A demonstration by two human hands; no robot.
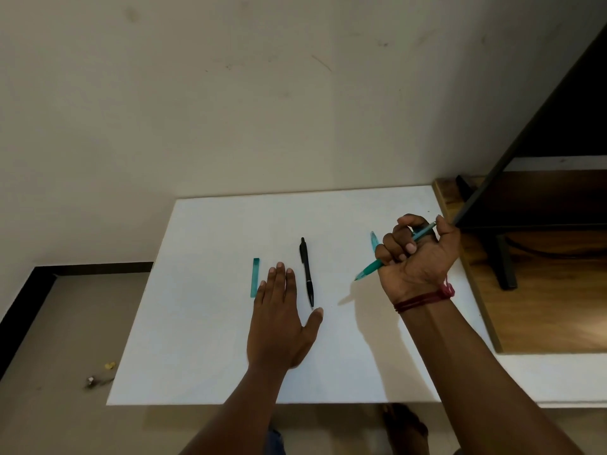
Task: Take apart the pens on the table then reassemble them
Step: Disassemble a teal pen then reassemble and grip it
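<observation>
Head view, the only one: white table (230, 356) fills the lower middle of the frame, set against a pale wall, with a wooden shelf unit (542, 290) at the right edge.

Right of centre, the right hand (415, 254) is raised above the tabletop, palm turned toward the camera, fingers curled into a closed fist around a teal pen (371, 268). That pen runs diagonally through the fist — its pointed tip sticks out at the lower left below the little finger, its other end shows at the upper right between thumb and forefinger. The middle of the barrel is hidden by the curled fingers. A red thread band (423, 298) circles the wrist.

Just left of that fist, a small clear teal piece (373, 242) lies on the table; its lower end is hidden behind the knuckles, and whether it touches them cannot be told.

Left hand (282, 323) rests flat at centre frame, palm down, fingers (279, 277) straight and close together, thumb spread to the right — it grips nothing. A black pen (307, 274) lies whole on the table just right of those fingers, nearly upright in the frame, its tip close to the thumb's end but apart from it. A teal cap (255, 277) lies just left of the fingers, parallel to them.
</observation>
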